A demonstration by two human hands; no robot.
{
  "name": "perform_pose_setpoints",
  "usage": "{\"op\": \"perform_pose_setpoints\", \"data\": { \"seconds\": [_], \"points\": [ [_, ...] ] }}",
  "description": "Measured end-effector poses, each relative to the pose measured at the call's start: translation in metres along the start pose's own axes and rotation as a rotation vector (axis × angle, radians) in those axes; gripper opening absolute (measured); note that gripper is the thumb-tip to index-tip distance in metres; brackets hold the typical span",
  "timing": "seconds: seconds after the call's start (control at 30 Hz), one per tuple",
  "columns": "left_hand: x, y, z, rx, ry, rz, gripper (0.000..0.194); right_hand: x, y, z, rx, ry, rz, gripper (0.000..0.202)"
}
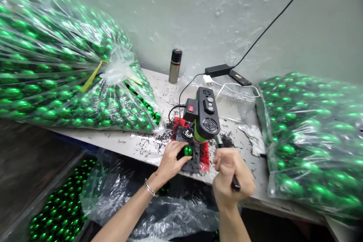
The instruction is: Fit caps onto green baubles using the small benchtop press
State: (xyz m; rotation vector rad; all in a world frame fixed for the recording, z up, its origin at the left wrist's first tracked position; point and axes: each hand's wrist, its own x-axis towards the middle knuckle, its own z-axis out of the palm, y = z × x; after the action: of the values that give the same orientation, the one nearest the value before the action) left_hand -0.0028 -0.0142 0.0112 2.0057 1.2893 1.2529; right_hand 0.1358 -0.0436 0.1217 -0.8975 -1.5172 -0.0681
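My left hand (171, 160), with a metal bangle at its wrist, pinches a shiny green ball (188, 151) between thumb and fingers. The ball is at the front of a black machine (208, 113) with round vents and a small box with a red switch. Closed in a fist, my right hand (233, 176) grips the black handle (235, 183) of a lever that runs up to the machine's right side. Beneath the machine is a dark base plate (193, 164) over a red mat (204, 157).
Large clear bags of green balls lie at left (65, 72) and right (314, 136). Behind the machine are a bottle (174, 67), a power adapter (217, 70) and cables. Black scraps litter the white table (130, 147). More balls (62, 204) fill a lower-left container.
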Motion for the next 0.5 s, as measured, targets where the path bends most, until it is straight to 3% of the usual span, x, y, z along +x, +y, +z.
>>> {"op": "perform_pose_setpoints", "data": {
  "seconds": [0.13,0.23,0.3,0.37,0.4,0.5],
  "points": [
    [-0.03,0.012,-0.025,0.068,-0.018,0.102,0.05,0.012,-0.006,-0.001,0.028,0.008,-0.013,0.029],
    [-0.033,0.009,-0.043,0.183,0.0,0.142,0.068,0.003,-0.001,0.004,0.017,0.034,-0.071,0.029],
    [-0.014,0.0,-0.054,0.299,0.06,0.11,0.053,-0.004,0.002,0.006,0.015,0.037,-0.083,0.029],
    [0.02,-0.014,-0.063,0.457,0.115,0.021,0.032,-0.008,0.003,0.006,0.014,0.034,-0.088,0.029],
    [0.04,-0.021,-0.067,0.552,0.096,-0.046,0.029,-0.009,0.003,0.005,0.011,0.029,-0.089,0.029],
    [0.095,-0.04,-0.073,0.769,-0.121,-0.182,0.03,-0.009,0.002,0.003,-0.004,0.014,-0.083,0.028]
  ]
}}
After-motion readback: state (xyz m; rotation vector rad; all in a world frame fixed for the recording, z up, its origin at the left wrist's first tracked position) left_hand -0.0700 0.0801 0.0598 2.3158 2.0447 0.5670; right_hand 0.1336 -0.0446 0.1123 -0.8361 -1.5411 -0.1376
